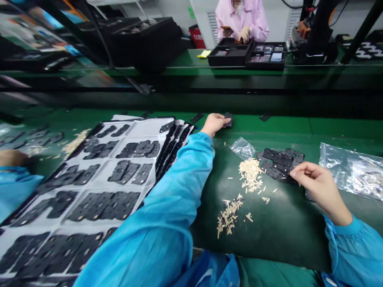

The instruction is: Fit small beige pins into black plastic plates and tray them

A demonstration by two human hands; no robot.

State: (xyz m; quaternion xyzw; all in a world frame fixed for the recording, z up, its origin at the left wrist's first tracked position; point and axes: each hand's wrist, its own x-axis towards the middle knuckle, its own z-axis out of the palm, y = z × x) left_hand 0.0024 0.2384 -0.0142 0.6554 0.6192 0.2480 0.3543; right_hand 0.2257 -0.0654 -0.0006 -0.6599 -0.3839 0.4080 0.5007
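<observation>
My left hand [214,124] reaches to the back of the green table, its fingers closed on a small black plate [228,119]. On the right, my right hand [312,179] has thumb and forefinger pinched at the edge of a heap of black plates [279,161]; what lies between the fingertips is too small to name. Left of that heap is a pile of small beige pieces [250,172], and a second beige pile [229,215] lies nearer to me. A large white tray [116,153] with compartments of black plates stands at the left, partly behind my left sleeve.
Clear plastic bags lie at the centre [243,147] and right [353,169]. Another person's hand [13,158] rests at the far left. Across the bench, a person in pink [242,16] works over black boxes [230,54]. Loose black plates [196,117] lie near the table's back edge.
</observation>
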